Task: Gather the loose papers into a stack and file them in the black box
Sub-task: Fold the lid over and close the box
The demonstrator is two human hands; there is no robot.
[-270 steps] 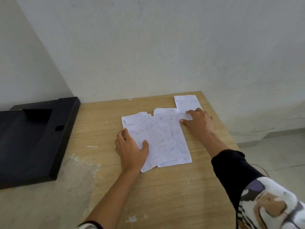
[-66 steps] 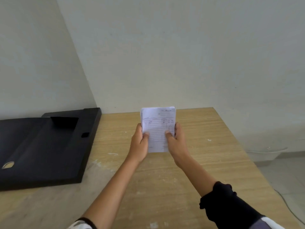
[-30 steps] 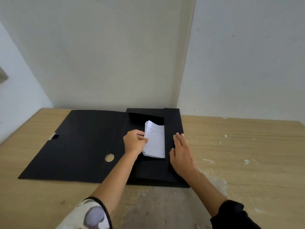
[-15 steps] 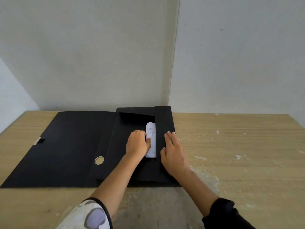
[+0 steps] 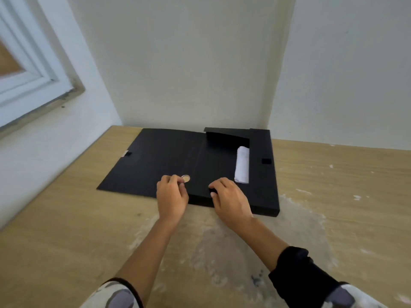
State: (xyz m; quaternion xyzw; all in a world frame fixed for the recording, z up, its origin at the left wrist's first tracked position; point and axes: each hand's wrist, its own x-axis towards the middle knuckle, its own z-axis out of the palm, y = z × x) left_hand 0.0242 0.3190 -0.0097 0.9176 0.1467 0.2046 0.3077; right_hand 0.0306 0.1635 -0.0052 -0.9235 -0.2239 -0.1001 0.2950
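The black box point(image 5: 261, 192) lies open on the wooden table point(image 5: 66, 230), its lid point(image 5: 155, 165) spread flat to the left. The white stack of papers point(image 5: 242, 165) rests inside the tray against its right wall, and nobody is holding it. My left hand point(image 5: 171, 196) sits at the near edge of the spine, with fingers curled beside the round finger hole point(image 5: 185, 178). My right hand point(image 5: 230, 198) curls over the tray's near edge, just in front of the papers. A raised flap at the far end hides part of the tray.
The box stands in the table's far corner, close to two white walls. A window frame point(image 5: 26, 74) is on the left wall. Pale worn patches point(image 5: 222, 247) mark the table under my forearms. Bare wood stretches to the right of the box.
Both hands have let go of the papers, which now lie in the tray. They drew back to the box's near edge, and my view swung left.
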